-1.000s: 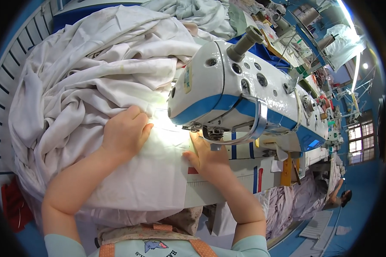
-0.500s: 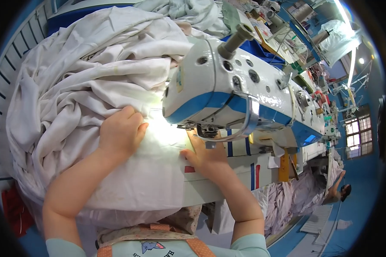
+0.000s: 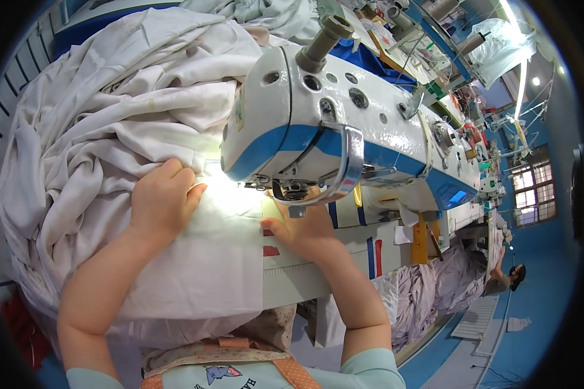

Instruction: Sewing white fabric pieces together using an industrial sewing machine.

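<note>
A large white cloth [image 3: 207, 272] lies spread on the table, its bulk heaped in folds at the left. My left hand [image 3: 165, 198] rests on it with curled fingers, gripping a fold just left of the lit sewing area. Over the cloth's right edge stands the white and blue head of a sewing machine [image 3: 292, 129]. Beneath that head, my right hand [image 3: 308, 230] lies flat beside the cloth's edge, thumb spread apart. Its fingertips are partly hidden behind the machine's metal guard [image 3: 352, 165]. The needle cannot be made out.
A grey table edge [image 3: 318, 279] with red and blue tape strips runs toward the right. Yellow blocks [image 3: 420, 241] stand beyond it. More pale cloth [image 3: 428, 295] is heaped at the right, with another person [image 3: 507, 279] farther off. Slatted white railing [image 3: 3, 123] borders the far left.
The whole view has shifted, so the machine and cloth appear farther left. My right hand has drawn slightly right relative to the machine, uncovering another red mark. My left hand keeps its grip.
</note>
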### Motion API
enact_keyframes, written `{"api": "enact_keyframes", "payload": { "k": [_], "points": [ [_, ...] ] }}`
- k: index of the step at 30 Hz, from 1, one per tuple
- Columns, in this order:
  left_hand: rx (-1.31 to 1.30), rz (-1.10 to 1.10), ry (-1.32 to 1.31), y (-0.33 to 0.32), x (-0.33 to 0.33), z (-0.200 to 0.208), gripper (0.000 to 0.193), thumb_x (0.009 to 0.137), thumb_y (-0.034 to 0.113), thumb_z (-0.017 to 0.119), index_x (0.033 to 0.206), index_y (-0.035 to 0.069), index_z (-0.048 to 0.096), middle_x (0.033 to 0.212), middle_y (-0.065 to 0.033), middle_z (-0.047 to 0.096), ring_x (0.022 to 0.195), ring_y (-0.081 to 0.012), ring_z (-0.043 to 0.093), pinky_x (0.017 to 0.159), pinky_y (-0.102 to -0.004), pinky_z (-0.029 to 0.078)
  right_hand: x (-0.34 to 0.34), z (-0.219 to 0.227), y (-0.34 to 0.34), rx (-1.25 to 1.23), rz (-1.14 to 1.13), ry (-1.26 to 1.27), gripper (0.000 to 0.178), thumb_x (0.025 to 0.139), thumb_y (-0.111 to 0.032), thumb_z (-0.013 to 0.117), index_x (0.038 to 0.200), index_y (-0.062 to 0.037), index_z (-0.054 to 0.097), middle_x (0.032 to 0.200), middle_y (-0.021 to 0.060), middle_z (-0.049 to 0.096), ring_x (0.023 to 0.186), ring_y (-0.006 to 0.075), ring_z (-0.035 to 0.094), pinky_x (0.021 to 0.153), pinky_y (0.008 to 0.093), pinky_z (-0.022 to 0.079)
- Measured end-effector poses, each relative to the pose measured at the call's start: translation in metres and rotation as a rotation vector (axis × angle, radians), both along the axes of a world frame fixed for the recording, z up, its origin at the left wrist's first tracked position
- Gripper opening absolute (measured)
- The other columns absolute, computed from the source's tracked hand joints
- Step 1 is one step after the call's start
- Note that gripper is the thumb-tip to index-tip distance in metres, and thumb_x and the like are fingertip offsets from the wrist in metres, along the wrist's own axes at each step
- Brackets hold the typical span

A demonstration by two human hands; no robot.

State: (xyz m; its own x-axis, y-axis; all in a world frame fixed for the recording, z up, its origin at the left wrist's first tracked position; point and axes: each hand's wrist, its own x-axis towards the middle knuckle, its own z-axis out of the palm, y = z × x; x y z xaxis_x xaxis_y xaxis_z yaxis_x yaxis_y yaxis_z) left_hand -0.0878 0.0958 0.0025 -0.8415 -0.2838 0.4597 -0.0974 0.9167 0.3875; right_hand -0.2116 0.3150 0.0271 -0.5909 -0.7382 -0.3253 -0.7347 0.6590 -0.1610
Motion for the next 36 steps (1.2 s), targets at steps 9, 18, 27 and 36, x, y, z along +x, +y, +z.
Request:
{"api": "enact_keyframes", "payload": {
  "k": [9,18,27,36],
  "points": [
    [-0.003,-0.022,-0.002,0.0,0.001,0.001,0.027,0.071,0.02,0.075,0.067,0.007,0.051,0.071,-0.0075,0.05,0.063,-0.028,0.055,0.055,-0.0398,0.044,-0.003,-0.013,0.01,-0.382,0.174,0.34,0.044,0.081,-0.044,0.063,0.088,-0.0006,0.062,0.099,0.0128,0.06,0.099,0.0336,0.052,0.093,0.0434,0.036],
    [-0.231,-0.07,0.061,0.002,0.007,0.014,0.029,0.066,0.021,0.074,0.086,0.007,0.058,0.092,-0.0063,0.056,0.088,-0.0247,0.056,0.076,-0.038,0.046,-0.002,-0.018,0.011,-0.37,0.193,0.386,0.045,0.081,-0.044,0.063,0.092,0.0005,0.062,0.102,0.013,0.058,0.104,0.0332,0.051,0.097,0.0437,0.036],
    [-0.071,-0.507,-0.113,0.005,0.006,0.003,0.049,0.073,0.021,0.067,0.118,0.008,0.056,0.118,-0.0057,0.055,0.109,-0.0207,0.052,0.095,-0.0394,0.04,-0.004,-0.025,0.01,-0.372,0.151,0.309,0.055,0.077,-0.053,0.066,0.088,0.0013,0.063,0.099,0.0147,0.056,0.102,0.0323,0.051,0.083,0.0409,0.046],
    [-0.102,-0.511,-0.06,0.0,0.0,0.002,0.046,0.072,0.019,0.068,0.116,0.01,0.057,0.109,-0.0039,0.056,0.105,-0.0221,0.052,0.092,-0.0405,0.04,-0.032,-0.049,-0.005,-0.336,0.028,0.021,0.04,0.082,-0.019,0.07,0.114,-0.002,0.053,0.113,0.0137,0.059,0.1,0.0293,0.06,0.085,0.0377,0.048]
  ]
}}
